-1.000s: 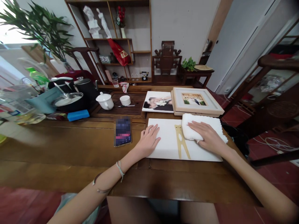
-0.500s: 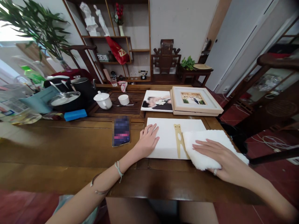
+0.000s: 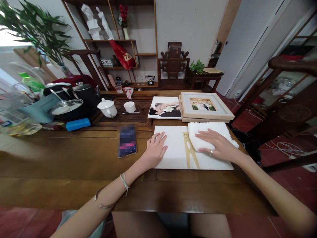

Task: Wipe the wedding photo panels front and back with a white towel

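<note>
A white board (image 3: 174,148) with a tan stand strip (image 3: 190,152) lies face down on the wooden table (image 3: 74,158). My left hand (image 3: 156,148) rests flat and open on the board's left edge. My right hand (image 3: 218,145) presses flat on a white cloth (image 3: 203,134) that covers the board's far right part; its fingers are stretched out over the cloth.
A phone (image 3: 127,141) lies left of the board. Behind the board are a photo print (image 3: 165,108) and stacked picture frames (image 3: 205,106). A tea tray with a white teapot (image 3: 107,108) and cup (image 3: 129,106), pots (image 3: 66,109) and a blue box (image 3: 78,124) sit at the left.
My right hand slid the cloth from the board's near right corner back up to its far right part. My left hand has stayed on the board's left edge.
</note>
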Available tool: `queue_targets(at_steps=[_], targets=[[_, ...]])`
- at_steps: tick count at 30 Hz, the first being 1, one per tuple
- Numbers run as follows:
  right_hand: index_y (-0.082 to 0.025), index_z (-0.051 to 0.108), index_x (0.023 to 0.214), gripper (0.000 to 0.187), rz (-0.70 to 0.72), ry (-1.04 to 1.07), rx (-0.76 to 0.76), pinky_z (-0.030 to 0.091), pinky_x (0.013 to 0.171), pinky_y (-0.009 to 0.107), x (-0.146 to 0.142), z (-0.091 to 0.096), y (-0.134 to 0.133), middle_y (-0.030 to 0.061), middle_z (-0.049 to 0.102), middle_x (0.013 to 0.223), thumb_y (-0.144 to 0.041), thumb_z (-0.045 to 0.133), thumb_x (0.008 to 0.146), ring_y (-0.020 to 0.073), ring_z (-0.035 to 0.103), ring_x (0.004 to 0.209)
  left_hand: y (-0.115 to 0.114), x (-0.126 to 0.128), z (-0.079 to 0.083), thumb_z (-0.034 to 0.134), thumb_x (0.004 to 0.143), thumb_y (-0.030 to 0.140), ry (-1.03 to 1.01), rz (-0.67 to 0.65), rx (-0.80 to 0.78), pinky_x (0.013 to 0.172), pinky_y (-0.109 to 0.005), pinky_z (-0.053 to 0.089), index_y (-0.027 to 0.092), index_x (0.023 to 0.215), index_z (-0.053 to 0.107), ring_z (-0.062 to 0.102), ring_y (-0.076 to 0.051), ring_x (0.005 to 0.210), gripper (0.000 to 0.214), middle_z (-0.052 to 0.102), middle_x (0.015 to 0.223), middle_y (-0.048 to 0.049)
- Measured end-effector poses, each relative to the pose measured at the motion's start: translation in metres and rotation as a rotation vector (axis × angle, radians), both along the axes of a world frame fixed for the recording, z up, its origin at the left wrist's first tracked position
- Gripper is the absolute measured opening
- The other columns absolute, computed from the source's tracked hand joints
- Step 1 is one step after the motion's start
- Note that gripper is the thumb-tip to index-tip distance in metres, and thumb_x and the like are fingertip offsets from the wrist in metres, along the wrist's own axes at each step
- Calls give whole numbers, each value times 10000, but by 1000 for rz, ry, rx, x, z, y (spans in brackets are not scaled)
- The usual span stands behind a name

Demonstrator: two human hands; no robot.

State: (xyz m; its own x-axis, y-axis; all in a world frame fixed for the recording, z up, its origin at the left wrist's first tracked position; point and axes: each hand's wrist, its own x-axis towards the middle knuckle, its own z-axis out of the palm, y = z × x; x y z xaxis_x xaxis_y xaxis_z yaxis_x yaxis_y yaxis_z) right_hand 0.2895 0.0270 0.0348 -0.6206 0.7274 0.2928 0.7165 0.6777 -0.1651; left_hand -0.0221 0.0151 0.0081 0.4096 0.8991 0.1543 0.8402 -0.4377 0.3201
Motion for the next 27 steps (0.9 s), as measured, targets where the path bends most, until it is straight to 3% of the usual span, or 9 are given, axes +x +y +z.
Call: queue_targets(at_steps=[5,8,10,13,17,20,23,27], targets=[[-285,438,1408,619,60,-22,-26,323,1113,539,7,4,-72,51,568,1352,-442,640,844,273,484,1277,-1,0,0,373,950,277,-13,4,12,1071,-530,277,181,1385,417,305,-299,1365,448,376,1493,-132],[-284,402,1431,648,73,-65,-37,344,1107,526,8,7,-95,49,559,1361,-435,637,847,274,478,1283,0,0,1,372,949,267,-19,-26,32,1103,-520,243,165,1379,425,298,-290,1382,445,397,1481,-134],[-280,411,1425,619,56,-72,-24,360,1094,524,7,7,-91,53,558,1362,-442,614,863,271,483,1279,1,-1,2,365,953,259,-42,-81,39,1131,-468,234,149,1384,418,297,-263,1389,448,407,1475,-127],[-258,468,1387,540,2,-39,8,367,1081,532,4,2,-62,73,568,1349,-460,563,895,271,496,1268,2,-2,2,365,954,255,-84,-140,33,1141,-408,260,145,1382,420,350,-231,1364,445,444,1449,-115],[-212,545,1320,501,-81,6,49,369,1062,556,-4,-3,-8,110,597,1309,-499,512,911,285,523,1239,4,-3,1,367,951,261,-89,-120,26,1134,-430,268,162,1369,438,363,-235,1356,436,446,1446,-116],[-215,560,1303,485,-111,21,70,372,1053,567,-9,-5,14,112,610,1292,-502,499,917,287,533,1229,4,-3,-2,378,943,271,-75,-72,26,1137,-467,243,153,1368,436,322,-258,1381,445,409,1470,-133],[-209,550,1311,491,-89,22,88,359,1066,561,-10,-5,4,116,610,1291,-492,521,910,282,536,1225,4,-3,-3,381,939,276,-97,-53,29,1147,-466,229,137,1371,425,312,-268,1385,456,397,1470,-149],[-214,482,1366,535,-6,-13,90,340,1094,535,-5,-3,-48,95,594,1317,-449,572,894,266,515,1249,4,-3,-2,352,945,270,-125,-57,13,1152,-454,234,88,1373,412,311,-275,1382,469,398,1455,-179]])
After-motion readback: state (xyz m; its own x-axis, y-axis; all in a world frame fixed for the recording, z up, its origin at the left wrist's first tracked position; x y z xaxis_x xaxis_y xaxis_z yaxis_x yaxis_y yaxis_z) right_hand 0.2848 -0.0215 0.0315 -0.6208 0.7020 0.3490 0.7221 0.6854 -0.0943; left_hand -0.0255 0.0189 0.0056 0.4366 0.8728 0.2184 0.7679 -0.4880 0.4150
